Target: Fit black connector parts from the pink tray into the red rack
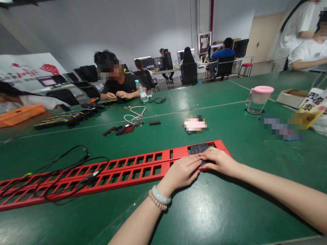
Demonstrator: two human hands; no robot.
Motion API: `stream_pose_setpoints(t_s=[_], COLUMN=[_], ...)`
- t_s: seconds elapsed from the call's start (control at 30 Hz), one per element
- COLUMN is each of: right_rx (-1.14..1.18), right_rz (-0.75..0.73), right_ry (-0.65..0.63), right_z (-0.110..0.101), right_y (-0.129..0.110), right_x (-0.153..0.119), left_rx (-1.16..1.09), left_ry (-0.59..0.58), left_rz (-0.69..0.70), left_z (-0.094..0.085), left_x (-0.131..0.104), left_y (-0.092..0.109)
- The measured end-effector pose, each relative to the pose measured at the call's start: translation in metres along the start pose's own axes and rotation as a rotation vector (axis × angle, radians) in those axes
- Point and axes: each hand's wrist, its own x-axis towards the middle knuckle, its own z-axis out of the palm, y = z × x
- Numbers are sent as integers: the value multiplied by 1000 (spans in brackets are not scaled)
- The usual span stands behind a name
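Observation:
A long red frame with two rows of slots lies across the green table. Black ribbed blocks fill slots near its right end. My left hand, with two bracelets at the wrist, rests on the frame, its fingertips at the blocks. From the right, my right hand reaches the same blocks, and the fingertips of both hands meet there. What lies under the fingers is hidden, and neither hand's grip can be made out. Black cables lie over the left part of the frame.
Small black parts and a white cable lie beyond the frame. Further off are a bottle, a pink-lidded jug, a cardboard box and an orange tray. A person in black works across the table.

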Motion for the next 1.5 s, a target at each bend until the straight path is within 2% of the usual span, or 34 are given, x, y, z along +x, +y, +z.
stream_pose_setpoints(t_s=[0.63, 0.87, 1.5], right_rx=[-5, -73, -34], right_rz=[-19, -40, 49], right_ry=[-50, -70, 7], right_z=[-4, -8, 0], right_y=[-3, -11, -4], right_x=[0, -2, -3], left_rx=[-13, -19, 126], left_ry=[22, 7, 42], left_rz=[-3, 0, 50], left_z=[-1, -1, -3], left_x=[0, 1, 4], left_y=[1, 1, 10])
